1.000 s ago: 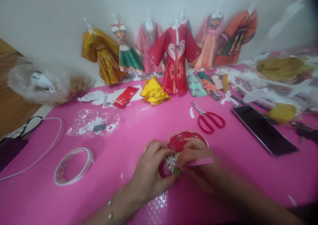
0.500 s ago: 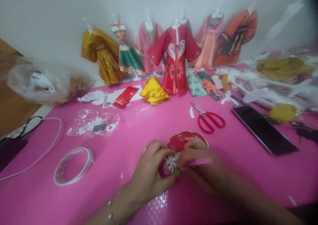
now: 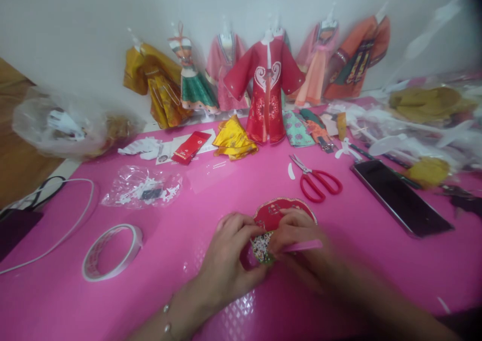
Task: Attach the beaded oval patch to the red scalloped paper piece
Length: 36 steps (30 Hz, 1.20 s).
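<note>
Near the front middle, my left hand (image 3: 231, 255) curls its fingers and thumb around the left side of a small piece covered in multicoloured beads (image 3: 262, 246). My right hand (image 3: 297, 240) is closed on a pink pen-like tool (image 3: 305, 245), whose tip is hidden by the fingers at the beaded piece's right side. Just behind both hands lies a red embroidered fabric piece (image 3: 269, 214) with a scalloped edge, partly covered by my right fingers.
Red-handled scissors (image 3: 320, 183) and a phone (image 3: 402, 198) lie to the right. A tape roll (image 3: 112, 252) and a plastic bag of white parts (image 3: 143, 188) lie left. Small dressed forms, including one in a red robe (image 3: 266, 90), stand along the wall.
</note>
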Each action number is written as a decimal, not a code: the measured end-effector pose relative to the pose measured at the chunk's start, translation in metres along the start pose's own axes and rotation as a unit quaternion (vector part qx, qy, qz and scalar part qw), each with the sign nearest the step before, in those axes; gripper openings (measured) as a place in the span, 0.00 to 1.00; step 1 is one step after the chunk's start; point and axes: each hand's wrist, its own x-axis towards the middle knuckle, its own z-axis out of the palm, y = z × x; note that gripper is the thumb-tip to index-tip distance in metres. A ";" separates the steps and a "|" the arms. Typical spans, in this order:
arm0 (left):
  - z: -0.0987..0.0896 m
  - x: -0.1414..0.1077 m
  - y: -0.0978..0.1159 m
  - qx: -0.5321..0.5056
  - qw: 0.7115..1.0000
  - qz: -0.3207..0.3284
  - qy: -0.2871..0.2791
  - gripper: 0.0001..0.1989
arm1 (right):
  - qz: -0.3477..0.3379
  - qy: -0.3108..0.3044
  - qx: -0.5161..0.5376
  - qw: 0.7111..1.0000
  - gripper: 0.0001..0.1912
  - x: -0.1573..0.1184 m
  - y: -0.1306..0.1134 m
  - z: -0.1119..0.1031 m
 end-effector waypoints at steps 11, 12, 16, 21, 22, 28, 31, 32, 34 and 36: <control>0.002 -0.001 -0.001 -0.003 1.000 0.002 0.002 0.23 | 0.021 -0.013 -0.001 1.000 0.07 0.001 -0.003 -0.002; 0.002 -0.001 -0.001 -0.003 1.000 0.002 0.001 0.23 | 0.021 -0.012 0.001 1.000 0.07 0.001 -0.003 -0.002; 0.002 0.000 -0.001 -0.003 1.000 0.000 0.003 0.22 | 0.021 -0.003 0.004 1.000 0.09 0.001 -0.003 -0.001; 0.002 0.000 -0.001 -0.005 1.000 -0.004 0.000 0.22 | 0.025 -0.004 0.005 1.000 0.09 0.001 -0.003 0.000; 0.002 -0.001 -0.001 -0.007 1.000 -0.006 0.000 0.22 | 0.026 -0.002 0.006 1.000 0.09 0.001 -0.002 0.000; 0.003 -0.001 -0.001 -0.013 1.000 -0.012 0.004 0.22 | 0.036 0.003 0.002 0.999 0.06 0.000 0.000 0.002; 0.003 -0.001 0.000 -0.017 1.000 -0.015 0.006 0.20 | 0.037 0.003 0.001 0.999 0.06 -0.001 0.002 0.004; 0.003 -0.001 0.000 -0.017 1.000 -0.017 0.007 0.19 | 0.035 0.005 -0.001 0.999 0.06 -0.002 0.002 0.005; 0.003 -0.001 0.001 -0.015 1.000 -0.019 0.008 0.19 | 0.024 0.017 -0.003 1.000 0.06 -0.003 0.004 0.006; 0.003 -0.002 0.001 -0.013 1.000 -0.020 0.009 0.18 | 0.017 0.027 0.001 1.000 0.06 -0.003 0.004 0.007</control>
